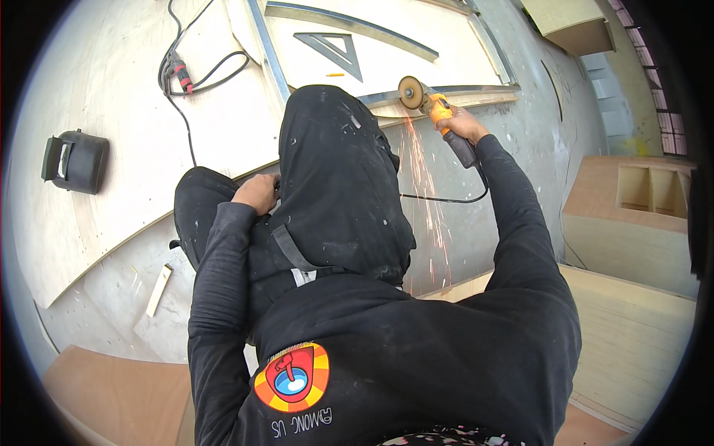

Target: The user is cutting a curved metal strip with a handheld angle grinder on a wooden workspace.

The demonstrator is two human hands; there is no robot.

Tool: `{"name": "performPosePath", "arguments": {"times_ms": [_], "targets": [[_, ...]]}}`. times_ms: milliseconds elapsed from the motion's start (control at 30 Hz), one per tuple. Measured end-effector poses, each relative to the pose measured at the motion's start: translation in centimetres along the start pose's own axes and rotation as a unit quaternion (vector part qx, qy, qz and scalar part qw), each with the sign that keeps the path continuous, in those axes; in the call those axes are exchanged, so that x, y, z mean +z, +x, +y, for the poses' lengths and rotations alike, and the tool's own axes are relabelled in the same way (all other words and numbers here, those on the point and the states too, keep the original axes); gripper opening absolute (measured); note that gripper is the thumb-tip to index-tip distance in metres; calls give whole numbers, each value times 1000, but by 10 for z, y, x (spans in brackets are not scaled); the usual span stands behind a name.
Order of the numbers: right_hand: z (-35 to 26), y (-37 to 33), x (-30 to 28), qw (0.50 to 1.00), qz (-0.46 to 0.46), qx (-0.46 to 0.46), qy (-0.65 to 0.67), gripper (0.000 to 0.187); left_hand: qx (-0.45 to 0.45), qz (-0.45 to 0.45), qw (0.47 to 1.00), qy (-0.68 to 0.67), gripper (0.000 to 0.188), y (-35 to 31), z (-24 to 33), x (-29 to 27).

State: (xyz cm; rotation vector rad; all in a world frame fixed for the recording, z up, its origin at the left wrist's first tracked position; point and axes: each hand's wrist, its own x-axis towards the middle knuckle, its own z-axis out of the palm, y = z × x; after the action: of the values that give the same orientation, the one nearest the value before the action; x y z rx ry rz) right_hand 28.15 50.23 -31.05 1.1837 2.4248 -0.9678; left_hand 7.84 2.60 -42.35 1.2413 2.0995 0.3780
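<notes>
My right hand [467, 125] is closed round the body of an orange and black angle grinder [441, 111]. Its round disc [410, 92] is at the near steel bar [476, 91] of a metal frame, and orange sparks [420, 160] stream down from there toward me. My left hand [256, 195] rests between my legs, against the bent right knee. Its fingers look curled but are partly hidden, so what they may hold does not show. Inside the frame lie a dark triangular set square [332, 53], a small yellow-orange stick [335, 74] and a loose steel bar [353, 28].
A red and black power tool [181, 76] with a looped black cord lies on the plywood sheet [126, 215] at left, near a black welding mask [80, 162]. The grinder's cord [446, 200] crosses the floor. Wooden boxes [632, 193] stand at right; a wood strip [158, 290] lies lower left.
</notes>
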Motion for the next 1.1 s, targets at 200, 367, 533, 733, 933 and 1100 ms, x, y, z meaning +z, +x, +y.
{"name": "performPosePath", "arguments": {"times_ms": [200,367,533,733,933,1100], "targets": [[13,5,-1,1000,5,-3,-6,62,-15,2,1000,0,31,-2,5,-4],[15,-2,2,1000,11,-6,-11,65,-14,6,1000,-10,30,-3,4,-3],[13,-11,4,1000,1,-15,-26,63,-7,16,1000,-7,30,-1,-5,5],[4,-14,7,1000,-15,22,-7,57,-5,21,1000,-8,31,-2,-5,5],[14,-6,10,1000,1,1,13,59,-17,17,1000,-18,33,-4,-2,1],[19,-7,6,1000,4,4,-6,54,-27,17,999,-16,35,-7,8,-8]]}}
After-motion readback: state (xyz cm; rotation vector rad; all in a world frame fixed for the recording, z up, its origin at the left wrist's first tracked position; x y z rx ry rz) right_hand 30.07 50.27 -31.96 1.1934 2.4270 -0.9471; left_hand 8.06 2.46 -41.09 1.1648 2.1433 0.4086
